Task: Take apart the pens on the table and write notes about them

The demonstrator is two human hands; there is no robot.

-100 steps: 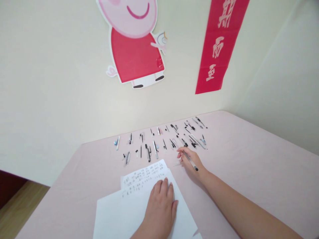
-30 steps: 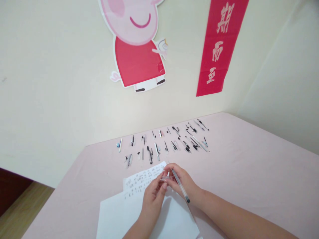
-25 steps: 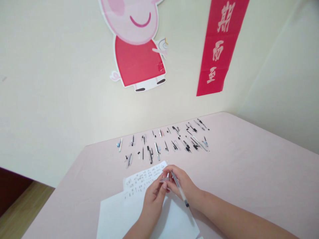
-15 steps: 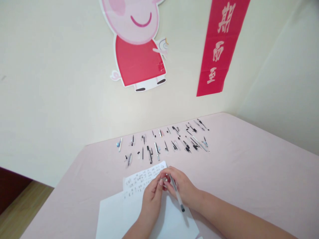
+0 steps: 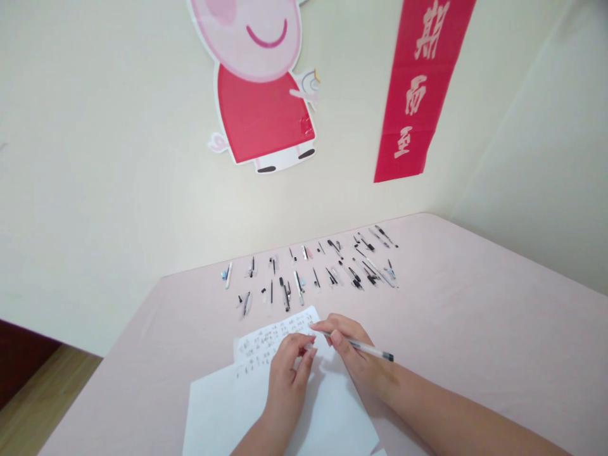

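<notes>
My right hand (image 5: 354, 345) grips a slim pen (image 5: 373, 349) with a clear barrel and a dark end. The pen slants across the fingers, its dark end toward the right and its other end near the fingertips. My left hand (image 5: 289, 367) is closed in a pinch just left of it, holding a small whitish, see-through piece (image 5: 310, 346) mostly hidden by the fingertips. Both hands are above white paper; the upper sheet (image 5: 259, 339) bears several lines of handwriting, while the nearer sheet (image 5: 218, 411) is blank where visible.
Behind the paper, two rough rows of pens and pen parts (image 5: 285, 294) lie on the pink tabletop (image 5: 456, 304). The wall rises behind the table, with a pink pig cutout (image 5: 263, 114) and a red banner (image 5: 408, 107) on it. The table's left edge drops to a wooden floor (image 5: 47, 392).
My hands have moved apart. My right hand has shifted slightly right and turned the pen from steep to nearly level, while my left hand stays close to its place.
</notes>
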